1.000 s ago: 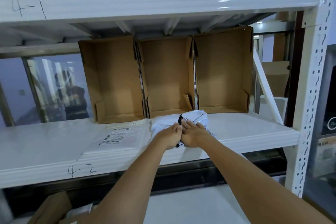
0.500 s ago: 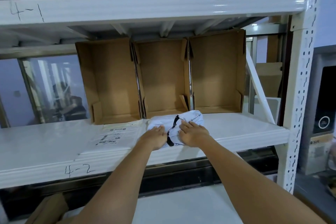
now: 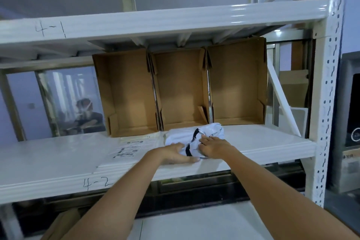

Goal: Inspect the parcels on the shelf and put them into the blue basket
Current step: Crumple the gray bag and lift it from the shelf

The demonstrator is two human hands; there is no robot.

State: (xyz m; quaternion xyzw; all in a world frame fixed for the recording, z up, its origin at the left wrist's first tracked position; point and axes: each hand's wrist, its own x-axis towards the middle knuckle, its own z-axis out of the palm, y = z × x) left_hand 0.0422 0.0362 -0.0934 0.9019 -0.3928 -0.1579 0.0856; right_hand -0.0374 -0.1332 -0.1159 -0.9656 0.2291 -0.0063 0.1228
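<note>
A crumpled white plastic parcel point(image 3: 198, 134) with a black stripe lies on the white shelf point(image 3: 58, 161) marked 4-2, near its front edge. My left hand point(image 3: 173, 155) grips the parcel's left front side, thumb along the shelf. My right hand point(image 3: 214, 147) holds its right front side, fingers pressed into the wrap. A flat white parcel point(image 3: 128, 150) with a printed barcode label lies on the shelf just left of my left hand. No blue basket is in view.
Three open brown cardboard boxes point(image 3: 181, 91) stand on their sides at the back of the shelf, behind the parcels. A white upright post point(image 3: 327, 103) bounds the shelf on the right. Another shelf marked 4-1 point(image 3: 155, 23) runs overhead. A person sits behind glass at the left.
My hands were together on the front of the crumpled parcel; they have spread apart to its left and right sides. The parcel has been drawn slightly toward the shelf's front edge.
</note>
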